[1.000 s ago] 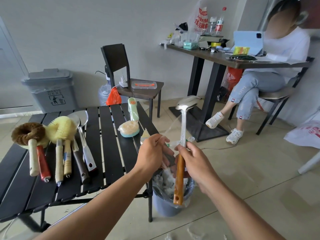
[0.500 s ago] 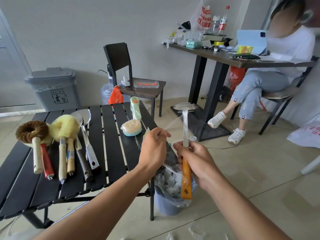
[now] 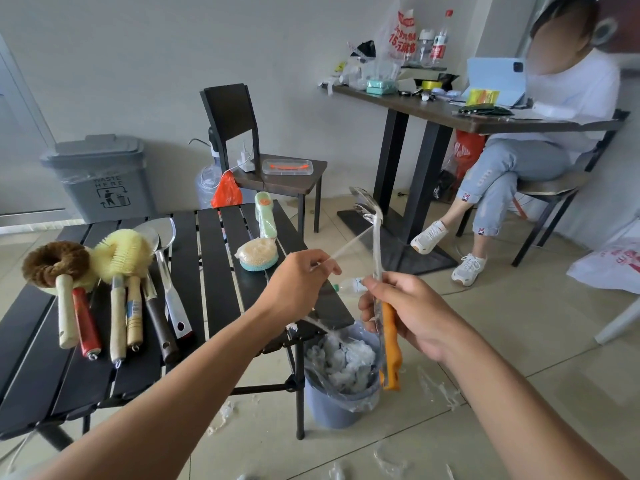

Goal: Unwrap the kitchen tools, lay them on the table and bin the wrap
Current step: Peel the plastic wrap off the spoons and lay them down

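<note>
While the right hand (image 3: pixel 412 306) grips the orange-handled utensil (image 3: pixel 390 344) upright above the bin (image 3: pixel 332 410), the left hand (image 3: pixel 298 282) pinches a strand of clear wrap (image 3: pixel 349 244) stretched taut from the utensil's metal shaft. Its blurred head may be a ladle. Brushes (image 3: pixel 121 254) lie on the bench (image 3: pixel 214 278) to the left.

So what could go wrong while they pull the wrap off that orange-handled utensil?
The wrap, stretched thin from the left hand to the orange-handled utensil, might tear and leave film. The right hand holds it above the bin; a slip could drop it in. The bin is heaped, with scraps on the floor; more may spill.
</note>
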Demonstrator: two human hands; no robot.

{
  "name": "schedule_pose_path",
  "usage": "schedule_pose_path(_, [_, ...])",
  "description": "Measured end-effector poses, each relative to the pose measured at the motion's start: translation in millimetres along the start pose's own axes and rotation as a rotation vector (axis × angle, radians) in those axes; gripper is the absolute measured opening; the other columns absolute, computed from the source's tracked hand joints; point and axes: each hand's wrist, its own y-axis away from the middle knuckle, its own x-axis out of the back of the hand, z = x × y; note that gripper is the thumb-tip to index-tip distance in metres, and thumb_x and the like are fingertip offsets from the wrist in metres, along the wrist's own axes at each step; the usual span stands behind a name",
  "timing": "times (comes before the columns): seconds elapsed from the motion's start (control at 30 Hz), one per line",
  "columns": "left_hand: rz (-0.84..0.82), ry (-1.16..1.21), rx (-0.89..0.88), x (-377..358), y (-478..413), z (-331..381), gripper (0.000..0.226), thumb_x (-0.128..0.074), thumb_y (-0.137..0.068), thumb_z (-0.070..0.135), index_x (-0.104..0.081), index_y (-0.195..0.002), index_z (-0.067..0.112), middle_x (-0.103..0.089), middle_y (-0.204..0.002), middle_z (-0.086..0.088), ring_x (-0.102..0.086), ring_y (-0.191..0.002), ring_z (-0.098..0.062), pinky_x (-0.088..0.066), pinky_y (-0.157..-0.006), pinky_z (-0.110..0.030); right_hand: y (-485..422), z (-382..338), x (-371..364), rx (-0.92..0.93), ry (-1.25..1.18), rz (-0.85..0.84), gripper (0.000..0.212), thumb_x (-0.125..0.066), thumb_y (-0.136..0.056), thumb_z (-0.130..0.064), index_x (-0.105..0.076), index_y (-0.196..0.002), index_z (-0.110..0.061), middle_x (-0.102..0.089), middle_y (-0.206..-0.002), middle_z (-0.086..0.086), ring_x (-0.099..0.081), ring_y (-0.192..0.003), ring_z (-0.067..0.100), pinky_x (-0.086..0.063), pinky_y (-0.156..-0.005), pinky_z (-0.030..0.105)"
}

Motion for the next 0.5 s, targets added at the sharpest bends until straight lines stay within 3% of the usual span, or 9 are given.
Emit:
schedule_pose_path(0.1, [-0.002, -0.053, 0.013, 5.0, -0.2, -0.7, 0.031, -0.051, -0.11, 0.026, -0.07, -0.088, 0.015, -0.042, -0.046, 0.014, -0.036, -0.039, -0.007, -0.032, -0.041, -0.018, -1.2, 3.5, -2.0, 0.014, 0.031, 0.004, 0.023, -0.063, -0.107, -0.021, -0.064, -0.113, 0.002, -0.077, -0.089, 0.016, -0.075, -0.074, 0.025, -0.06, -0.063, 0.031])
schedule_pose_path(0.17, [-0.012, -0.025, 0.028, 2.9, 1.2, -0.5, 0.032, -0.045, -0.106, 0.021, -0.053, -0.08, 0.003, -0.045, -0.06, 0.003, -0.038, -0.056, -0.018, -0.035, -0.056, -0.033, -2.0, 7.4, -5.5, 0.013, 0.05, 0.012, 0.022, -0.059, -0.109, -0.02, -0.065, -0.115, 0.0, -0.076, -0.086, 0.014, -0.071, -0.069, 0.022, -0.057, -0.059, 0.03])
schedule_pose_path(0.23, [-0.015, -0.015, 0.023, -2.3, 6.2, 0.8, 0.028, -0.039, -0.1, 0.024, -0.041, -0.075, 0.011, -0.041, -0.066, -0.002, -0.034, -0.065, -0.022, -0.031, -0.061, -0.044, -2.4, 10.8, -10.0, 0.005, 0.067, 0.029, 0.022, -0.048, -0.11, -0.016, -0.065, -0.116, -0.003, -0.07, -0.077, 0.009, -0.062, -0.061, 0.017, -0.052, -0.054, 0.03])
schedule_pose_path(0.3, [0.008, -0.055, 0.01, -7.6, 12.8, 1.0, 0.027, -0.037, -0.094, 0.034, -0.039, -0.072, 0.018, -0.041, -0.064, 0.002, -0.033, -0.06, -0.018, -0.032, -0.058, -0.04, -3.6, 12.6, -12.2, 0.011, 0.053, 0.068, 0.028, -0.038, -0.109, -0.012, -0.063, -0.117, -0.002, -0.064, -0.07, 0.005, -0.055, -0.056, 0.014, -0.048, -0.05, 0.029])
schedule_pose_path(0.37, [0.052, -0.096, -0.001, -12.3, 16.6, -3.1, 0.041, -0.041, -0.102, 0.046, -0.041, -0.072, 0.019, -0.042, -0.062, 0.003, -0.035, -0.056, -0.015, -0.034, -0.057, -0.035, -3.9, 11.9, -13.5, 0.034, 0.024, 0.111, 0.029, -0.038, -0.109, -0.012, -0.063, -0.117, 0.0, -0.06, -0.068, 0.003, -0.051, -0.053, 0.013, -0.044, -0.047, 0.027])
schedule_pose_path(0.5, [0.129, -0.111, -0.044, -18.2, 15.9, -7.8, 0.055, -0.045, -0.11, 0.049, -0.045, -0.07, 0.011, -0.047, -0.058, 0.004, -0.038, -0.051, -0.011, -0.035, -0.054, -0.033, -0.3, 11.5, -17.4, 0.109, 0.106, 0.188, 0.027, -0.058, -0.109, -0.026, -0.067, -0.106, -0.002, -0.057, -0.066, -0.001, -0.051, -0.053, 0.012, -0.044, -0.046, 0.026])
